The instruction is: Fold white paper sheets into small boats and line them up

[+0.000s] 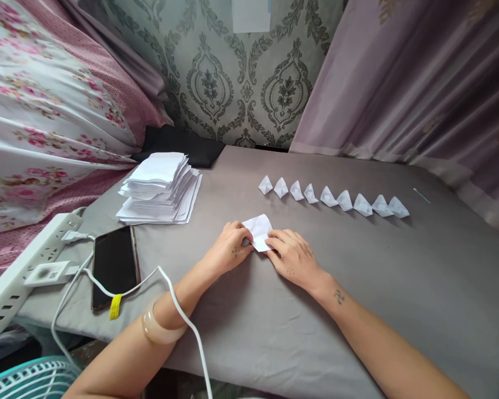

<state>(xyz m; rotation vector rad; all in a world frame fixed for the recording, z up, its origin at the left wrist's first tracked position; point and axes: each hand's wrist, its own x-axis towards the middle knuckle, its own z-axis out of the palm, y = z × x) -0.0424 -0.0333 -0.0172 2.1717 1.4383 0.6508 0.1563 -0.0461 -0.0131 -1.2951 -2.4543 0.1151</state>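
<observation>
Between my two hands is a small folded piece of white paper (259, 229), its creased face turned up and one corner pointing away from me. My left hand (233, 247) pinches its left edge, thumb and fingers closed on it. On the opposite edge, my right hand (291, 256) grips the paper with the thumb below and fingers on top. Beyond my hands, several folded paper boats (328, 197) stand in a slanting row on the grey cloth. Left of them rises a stack of white paper sheets (158, 188).
A dark-screened phone (115, 266) lies at the left near a white power strip (29, 271) with plugged chargers. A white cable (178, 305) loops across my left forearm. A cotton swab (421, 195) lies far right, and a black cloth (183, 145) behind the stack.
</observation>
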